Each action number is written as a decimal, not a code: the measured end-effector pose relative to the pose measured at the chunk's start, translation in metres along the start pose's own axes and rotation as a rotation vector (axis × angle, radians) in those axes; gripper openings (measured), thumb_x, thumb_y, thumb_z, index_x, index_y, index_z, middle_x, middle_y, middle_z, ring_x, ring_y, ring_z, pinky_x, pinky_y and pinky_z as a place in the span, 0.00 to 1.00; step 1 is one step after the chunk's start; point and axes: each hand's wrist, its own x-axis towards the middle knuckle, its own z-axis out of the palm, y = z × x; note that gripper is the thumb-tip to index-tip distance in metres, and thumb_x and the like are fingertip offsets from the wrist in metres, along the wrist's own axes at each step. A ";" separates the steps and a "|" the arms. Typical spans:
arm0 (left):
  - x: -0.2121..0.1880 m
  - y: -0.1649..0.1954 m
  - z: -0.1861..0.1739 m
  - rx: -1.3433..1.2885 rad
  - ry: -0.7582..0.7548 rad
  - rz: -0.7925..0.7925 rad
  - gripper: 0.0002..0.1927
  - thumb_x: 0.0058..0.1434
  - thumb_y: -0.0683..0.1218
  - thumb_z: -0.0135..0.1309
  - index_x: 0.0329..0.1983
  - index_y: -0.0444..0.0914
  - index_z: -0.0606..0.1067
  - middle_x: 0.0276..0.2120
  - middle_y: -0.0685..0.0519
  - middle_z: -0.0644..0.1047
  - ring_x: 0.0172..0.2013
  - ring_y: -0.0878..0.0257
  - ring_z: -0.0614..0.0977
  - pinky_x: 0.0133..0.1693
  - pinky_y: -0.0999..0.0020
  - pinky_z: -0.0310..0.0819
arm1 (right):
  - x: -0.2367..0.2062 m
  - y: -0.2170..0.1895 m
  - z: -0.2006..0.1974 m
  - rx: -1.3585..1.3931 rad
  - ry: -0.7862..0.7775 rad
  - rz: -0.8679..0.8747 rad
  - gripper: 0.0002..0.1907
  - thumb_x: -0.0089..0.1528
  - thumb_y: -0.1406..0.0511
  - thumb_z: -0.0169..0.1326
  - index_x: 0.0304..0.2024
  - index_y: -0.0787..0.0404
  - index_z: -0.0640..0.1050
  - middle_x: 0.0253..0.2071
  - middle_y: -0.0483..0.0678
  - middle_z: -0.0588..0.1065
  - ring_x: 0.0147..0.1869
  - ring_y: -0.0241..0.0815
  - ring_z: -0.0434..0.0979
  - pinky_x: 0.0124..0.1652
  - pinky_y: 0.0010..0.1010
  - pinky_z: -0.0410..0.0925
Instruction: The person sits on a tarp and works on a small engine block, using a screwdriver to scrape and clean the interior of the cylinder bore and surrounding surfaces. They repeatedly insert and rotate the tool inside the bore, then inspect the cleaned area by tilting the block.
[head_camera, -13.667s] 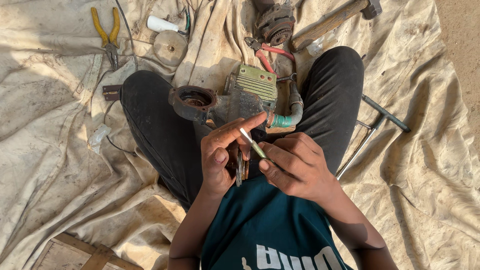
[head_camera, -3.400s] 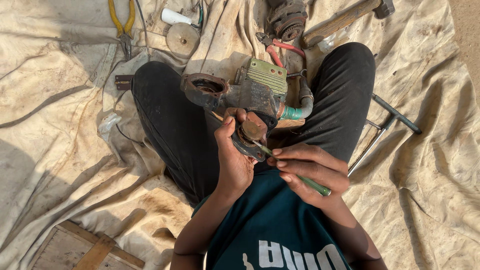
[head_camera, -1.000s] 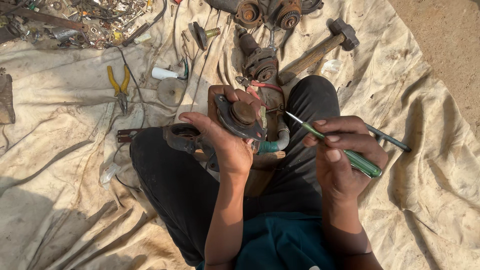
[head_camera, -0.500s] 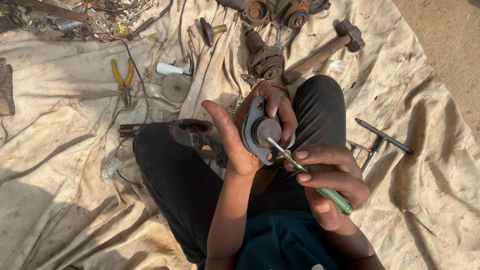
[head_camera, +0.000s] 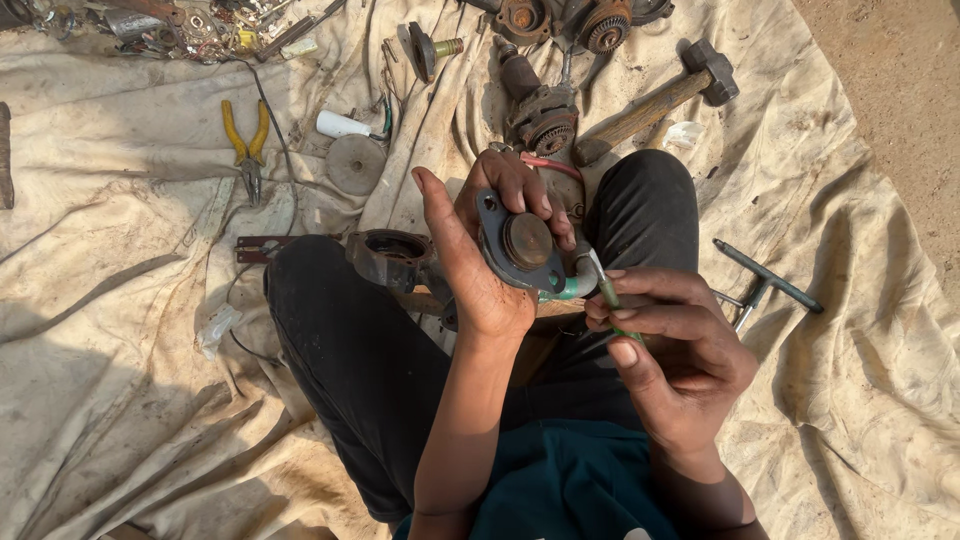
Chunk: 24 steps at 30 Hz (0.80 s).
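My left hand (head_camera: 478, 250) is raised over my lap and grips a dark round metal cap (head_camera: 520, 245) with a flange and a rusty brown disc in its middle. My right hand (head_camera: 668, 350) holds a green-handled screwdriver (head_camera: 606, 292) just to the right of the cap, its shaft close to the cap's lower right edge. Most of the handle is hidden inside my fingers. Below the cap, between my black-trousered legs, lies a dark motor housing (head_camera: 395, 255) with an open round hole.
I sit on a dirty pale cloth (head_camera: 120, 330). Yellow-handled pliers (head_camera: 245, 140) and a round metal disc (head_camera: 355, 163) lie at upper left, a hammer (head_camera: 655, 100) and rusty motor parts (head_camera: 540, 115) at the top, a T-shaped wrench (head_camera: 765, 278) at right. Bare ground (head_camera: 900, 90) lies beyond.
My right hand has drawn the screwdriver back from the cap's face toward its lower right side. The left hand has turned the cap slightly and kept it raised.
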 end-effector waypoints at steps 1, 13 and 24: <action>0.001 0.001 0.000 -0.002 0.019 0.020 0.32 0.76 0.68 0.31 0.30 0.39 0.64 0.28 0.52 0.67 0.31 0.63 0.74 0.35 0.65 0.74 | 0.001 0.002 0.001 -0.041 0.001 0.009 0.08 0.69 0.70 0.60 0.47 0.70 0.77 0.53 0.59 0.75 0.53 0.44 0.81 0.53 0.32 0.78; 0.002 0.012 -0.002 -0.236 0.135 -0.141 0.30 0.77 0.57 0.38 0.16 0.43 0.61 0.21 0.55 0.63 0.27 0.65 0.68 0.38 0.68 0.67 | 0.016 0.001 0.019 -0.456 -0.129 -0.088 0.14 0.62 0.74 0.62 0.52 0.68 0.79 0.39 0.50 0.78 0.38 0.37 0.79 0.38 0.23 0.70; -0.003 0.018 -0.013 -0.198 0.108 -0.015 0.27 0.80 0.55 0.39 0.21 0.44 0.61 0.24 0.57 0.64 0.27 0.68 0.67 0.37 0.70 0.67 | 0.010 0.007 0.025 -0.472 -0.173 -0.082 0.16 0.62 0.73 0.63 0.52 0.68 0.79 0.40 0.51 0.78 0.39 0.37 0.80 0.38 0.23 0.70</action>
